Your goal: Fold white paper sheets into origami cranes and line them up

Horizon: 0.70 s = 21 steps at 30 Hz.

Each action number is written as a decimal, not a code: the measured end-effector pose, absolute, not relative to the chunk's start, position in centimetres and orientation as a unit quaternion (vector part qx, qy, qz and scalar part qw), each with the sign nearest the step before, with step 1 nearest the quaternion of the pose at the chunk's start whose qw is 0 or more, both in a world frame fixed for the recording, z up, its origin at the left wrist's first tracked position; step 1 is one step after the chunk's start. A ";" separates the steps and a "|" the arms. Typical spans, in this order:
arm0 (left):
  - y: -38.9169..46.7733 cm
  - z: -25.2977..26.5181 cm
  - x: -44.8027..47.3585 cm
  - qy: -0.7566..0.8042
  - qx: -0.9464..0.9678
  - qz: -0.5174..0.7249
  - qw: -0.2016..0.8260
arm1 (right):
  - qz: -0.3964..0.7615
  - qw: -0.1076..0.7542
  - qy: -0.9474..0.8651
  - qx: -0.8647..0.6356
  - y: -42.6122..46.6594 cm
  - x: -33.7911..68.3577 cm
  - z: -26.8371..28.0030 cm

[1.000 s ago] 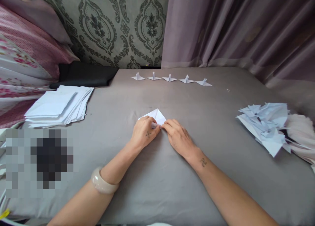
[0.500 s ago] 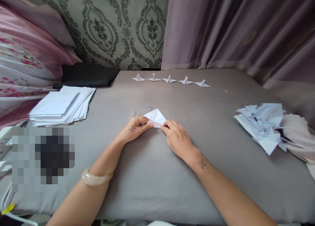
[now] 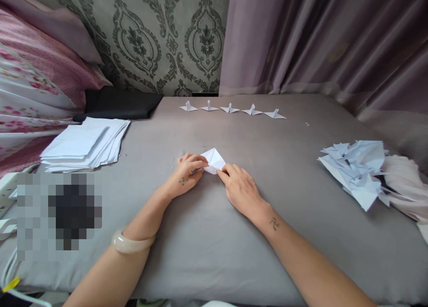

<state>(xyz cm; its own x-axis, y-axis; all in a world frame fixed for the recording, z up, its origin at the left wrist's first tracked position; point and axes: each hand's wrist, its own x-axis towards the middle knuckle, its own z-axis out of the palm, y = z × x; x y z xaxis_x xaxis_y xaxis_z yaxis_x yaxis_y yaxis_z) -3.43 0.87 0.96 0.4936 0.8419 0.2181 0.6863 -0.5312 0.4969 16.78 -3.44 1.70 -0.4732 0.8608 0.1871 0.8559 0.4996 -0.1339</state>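
A small folded sheet of white paper [image 3: 214, 158] lies on the grey cloth surface between my hands, one corner pointing away from me and a crease running down its middle. My left hand [image 3: 187, 173] has its fingers bent and pinched on the paper's left edge. On the right corner, the thumb and forefinger of my right hand [image 3: 242, 184] press the paper, the other fingers curled beside them. My fingers cover both side corners of the sheet.
Several folded paper cranes [image 3: 229, 108] stand in a row at the back. A stack of white paper [image 3: 83, 144] lies at the left, near a black folded item [image 3: 123, 102]. Crumpled folded papers [image 3: 357, 164] are heaped at the right. A power strip [image 3: 8, 191] sits at the left edge.
My left hand has turned and its fingers have curled over the paper's left edge, with the thumb drawn back from the near edge. My right hand has hardly moved.
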 end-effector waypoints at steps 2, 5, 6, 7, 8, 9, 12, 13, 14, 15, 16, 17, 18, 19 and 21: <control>0.6 1.1 -2.9 0.466 0.844 0.239 0.116 | 0.006 0.118 -0.859 -0.498 -3.4 16.8 1.6; 0.3 1.0 -2.2 0.500 0.820 0.276 0.030 | 0.006 0.115 -0.860 -0.497 -3.4 16.9 1.6; 0.2 0.9 -2.0 0.503 0.816 0.284 0.011 | 0.008 0.114 -0.860 -0.497 -3.4 17.0 1.6; 0.2 0.8 -1.9 0.499 0.819 0.285 -0.001 | 0.009 0.113 -0.860 -0.497 -3.4 17.0 1.7; 0.1 0.7 -1.8 0.488 0.826 0.282 -0.008 | 0.011 0.113 -0.861 -0.497 -3.4 17.1 1.7; 0.1 0.7 -1.7 0.471 0.838 0.275 -0.010 | 0.014 0.112 -0.861 -0.496 -3.4 17.1 1.7; 0.1 0.5 -1.6 0.398 0.884 0.243 0.022 | 0.024 0.108 -0.862 -0.495 -3.4 17.3 1.8; 0.1 0.4 -1.5 0.380 0.893 0.238 0.037 | 0.027 0.106 -0.862 -0.494 -3.4 17.3 1.8; 0.1 0.3 -1.5 0.369 0.898 0.237 0.051 | 0.030 0.104 -0.863 -0.494 -3.4 17.3 1.9; 0.2 0.2 -1.5 0.361 0.899 0.239 0.062 | 0.033 0.103 -0.863 -0.493 -3.4 17.4 1.9; 0.1 0.1 -1.5 0.357 0.899 0.243 0.071 | 0.036 0.102 -0.863 -0.493 -3.4 17.4 2.0; 0.1 -0.1 -1.6 0.354 0.898 0.247 0.078 | 0.041 0.101 -0.863 -0.493 -3.4 17.5 2.0; 0.1 -0.2 -1.6 0.353 0.898 0.250 0.086 | 0.047 0.101 -0.863 -0.492 -3.4 17.5 2.1; 0.1 -0.2 -1.6 0.352 0.897 0.250 0.093 | 0.055 0.102 -0.863 -0.491 -3.4 17.6 2.2; 0.0 -0.2 -1.6 0.353 0.897 0.244 0.104 | 0.075 0.105 -0.862 -0.489 -3.3 17.8 2.4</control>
<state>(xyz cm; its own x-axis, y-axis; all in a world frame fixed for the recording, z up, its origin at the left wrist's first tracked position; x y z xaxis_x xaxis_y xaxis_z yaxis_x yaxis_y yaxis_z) -1.64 -0.02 -0.21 0.6316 0.6847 0.3637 0.5836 -0.7287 0.3583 17.75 -3.32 2.35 -0.4988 0.8599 0.1083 0.8283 0.5098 -0.2326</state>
